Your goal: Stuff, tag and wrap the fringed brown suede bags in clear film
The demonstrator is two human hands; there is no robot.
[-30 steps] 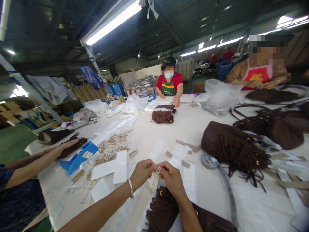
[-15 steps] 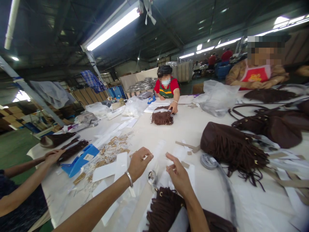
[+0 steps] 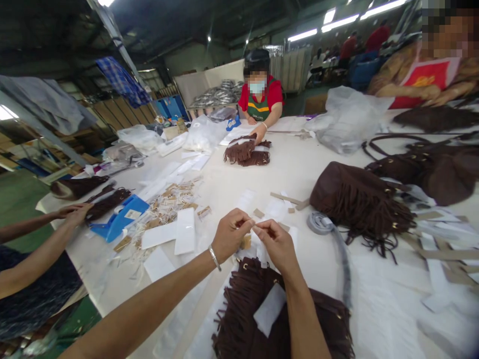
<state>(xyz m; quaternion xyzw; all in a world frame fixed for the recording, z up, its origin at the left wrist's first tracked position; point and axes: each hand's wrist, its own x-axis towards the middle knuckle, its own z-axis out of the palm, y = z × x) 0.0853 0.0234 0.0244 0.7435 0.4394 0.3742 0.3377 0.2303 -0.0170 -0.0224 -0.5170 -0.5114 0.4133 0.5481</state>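
Presently we see the left hand (image 3: 234,234) and right hand (image 3: 276,244) meeting fingertip to fingertip, both pinched on a thin pale string (image 3: 253,224), its run too small to follow. A brown tag (image 3: 246,242) hangs roughly upright just below the left fingers. Under the hands, on the near part of the table (image 3: 286,174), lies a brown fringed bag (image 3: 241,309): eyeleted edge sloping from upper left to lower right, facing away from us, fringe trailing lower left. A white pad (image 3: 270,309) rests on the bag, long axis slanting upper right to lower left. Leftward we log white cards (image 3: 184,231) and a blue dispenser (image 3: 119,219); rightward, a coiled grey strap (image 3: 320,224).
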